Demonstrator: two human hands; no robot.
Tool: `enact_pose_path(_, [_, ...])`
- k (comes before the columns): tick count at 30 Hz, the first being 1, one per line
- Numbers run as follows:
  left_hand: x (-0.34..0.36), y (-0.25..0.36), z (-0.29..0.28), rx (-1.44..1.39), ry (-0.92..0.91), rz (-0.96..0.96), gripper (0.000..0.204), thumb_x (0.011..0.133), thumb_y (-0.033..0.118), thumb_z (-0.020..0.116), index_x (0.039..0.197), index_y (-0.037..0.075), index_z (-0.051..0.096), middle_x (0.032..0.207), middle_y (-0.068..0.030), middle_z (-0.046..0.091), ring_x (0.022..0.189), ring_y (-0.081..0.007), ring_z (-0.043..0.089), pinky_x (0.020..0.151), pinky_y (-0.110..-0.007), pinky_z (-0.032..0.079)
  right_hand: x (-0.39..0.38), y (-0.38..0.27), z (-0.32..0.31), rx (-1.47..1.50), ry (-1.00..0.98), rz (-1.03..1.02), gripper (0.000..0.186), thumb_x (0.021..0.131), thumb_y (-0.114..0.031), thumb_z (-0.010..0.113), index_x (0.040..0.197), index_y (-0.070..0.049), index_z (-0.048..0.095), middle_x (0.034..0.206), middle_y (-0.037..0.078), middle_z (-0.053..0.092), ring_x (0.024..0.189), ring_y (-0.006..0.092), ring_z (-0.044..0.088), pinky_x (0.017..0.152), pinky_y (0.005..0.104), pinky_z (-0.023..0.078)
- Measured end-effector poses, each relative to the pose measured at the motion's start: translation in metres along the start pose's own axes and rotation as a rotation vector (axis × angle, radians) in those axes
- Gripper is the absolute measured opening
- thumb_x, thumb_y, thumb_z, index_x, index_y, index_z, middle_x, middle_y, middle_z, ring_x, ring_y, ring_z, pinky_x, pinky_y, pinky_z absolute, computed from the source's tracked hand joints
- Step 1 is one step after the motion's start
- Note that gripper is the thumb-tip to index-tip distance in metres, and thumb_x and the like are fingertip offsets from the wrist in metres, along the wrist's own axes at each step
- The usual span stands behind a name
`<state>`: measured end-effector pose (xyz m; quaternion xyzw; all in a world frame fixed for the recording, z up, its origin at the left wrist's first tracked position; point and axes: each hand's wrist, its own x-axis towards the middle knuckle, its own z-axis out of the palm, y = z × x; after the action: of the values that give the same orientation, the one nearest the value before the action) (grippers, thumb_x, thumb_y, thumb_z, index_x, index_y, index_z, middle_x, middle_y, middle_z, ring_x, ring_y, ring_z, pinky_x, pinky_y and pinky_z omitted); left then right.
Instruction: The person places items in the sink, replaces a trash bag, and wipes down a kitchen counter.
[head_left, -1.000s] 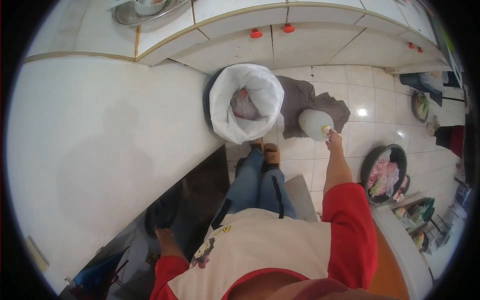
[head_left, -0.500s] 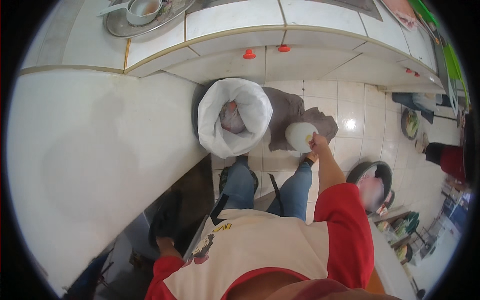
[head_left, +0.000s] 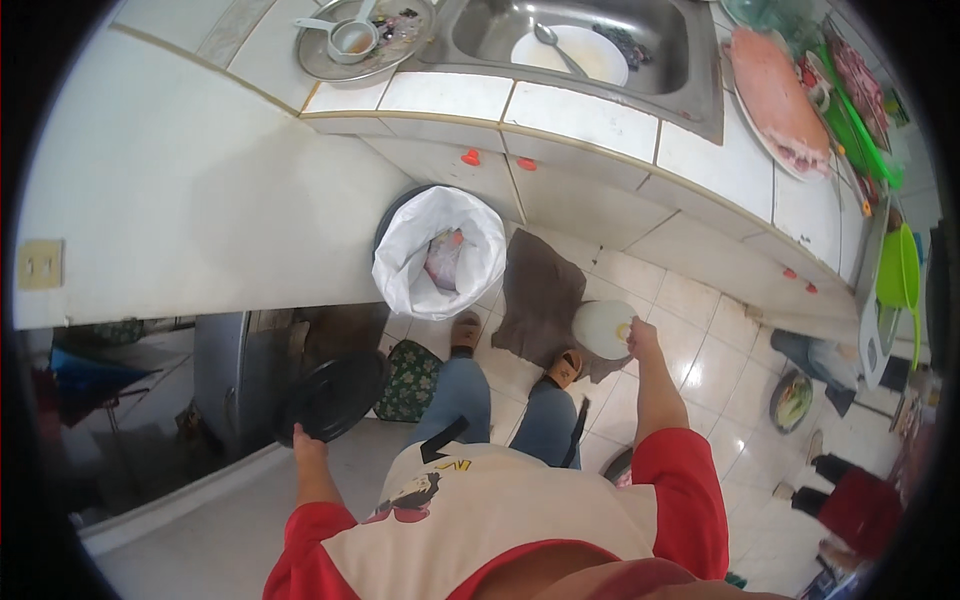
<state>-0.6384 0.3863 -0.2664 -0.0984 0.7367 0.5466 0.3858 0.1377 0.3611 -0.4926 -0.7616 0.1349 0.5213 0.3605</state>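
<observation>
My left hand (head_left: 308,440), at the lower left, grips the edge of a round black lid (head_left: 335,395). The lid hangs tilted over the dark area beside my left leg. Held out to the right of my knees, my right hand (head_left: 642,340) is closed on the rim of a white round dish (head_left: 598,328) with a small yellowish spot near my fingers. Between my hands and ahead stands a bin lined with a white bag (head_left: 395,275). Inside the bag lies a pinkish, plastic-looking bundle (head_left: 443,260). Neither hand touches the bin.
Ahead runs a tiled counter (head_left: 575,112) with a steel sink (head_left: 465,40) holding a white plate and spoon. A metal tray (head_left: 320,62) stands left, a slab of raw meat (head_left: 775,90) right. A brown cloth (head_left: 540,290) lies on the floor. Another person (head_left: 860,510) is at far right.
The view has tilted up and turned, bringing the sink into sight. My left hand has moved forward with the black lid, now plainly visible. My right hand still holds the dish.
</observation>
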Motion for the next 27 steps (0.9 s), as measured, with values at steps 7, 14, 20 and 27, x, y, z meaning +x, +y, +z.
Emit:
enact_pose_path(7, [-0.075, -0.051, 0.065, 0.169, -0.145, -0.029, 0.07, 0.087, 0.035, 0.066, 0.136, -0.006, 0.037, 0.143, -0.0125, 0.04, 0.126, -0.0263, 0.044, 0.109, -0.04, 0.032, 0.09, -0.005, -0.085, -0.503, -0.006, -0.22, 0.032, 0.086, -0.032, 0.059, 0.091, 0.0, 0.057, 0.064, 0.007, 0.051, 0.05, 0.0185, 0.049, 0.04, 0.0321, 0.034])
enact_pose_path(14, [-0.097, -0.109, 0.177, 0.141, -0.394, -0.059, 0.079, 0.083, 0.04, 0.069, 0.139, -0.002, 0.033, 0.143, -0.0128, 0.039, 0.129, -0.0299, 0.04, 0.109, -0.044, 0.031, 0.128, -0.063, -0.153, -0.754, 0.171, -0.206, 0.03, 0.083, -0.027, 0.058, 0.097, 0.0, 0.055, 0.071, 0.01, 0.055, 0.054, 0.0182, 0.053, 0.042, 0.0312, 0.042])
enact_pose_path(20, [-0.022, -0.192, 0.293, 0.049, -0.461, -0.069, 0.087, 0.077, 0.041, 0.074, 0.14, -0.002, 0.032, 0.144, -0.0148, 0.038, 0.129, -0.031, 0.04, 0.108, -0.043, 0.031, 0.16, -0.064, -0.161, -0.789, 0.286, -0.274, 0.032, 0.081, -0.023, 0.055, 0.097, 0.004, 0.056, 0.073, 0.013, 0.059, 0.053, 0.02, 0.056, 0.042, 0.0348, 0.046])
enact_pose_path(27, [0.082, -0.27, 0.326, 0.245, -0.013, 0.242, 0.073, 0.076, 0.025, 0.078, 0.131, -0.007, 0.04, 0.127, -0.0208, 0.052, 0.114, -0.0325, 0.053, 0.099, -0.044, 0.042, 0.147, -0.079, -0.151, -1.173, 0.402, -0.4, 0.052, 0.076, -0.037, 0.063, 0.106, 0.005, 0.057, 0.11, 0.026, 0.061, 0.108, 0.0358, 0.058, 0.091, 0.0403, 0.046])
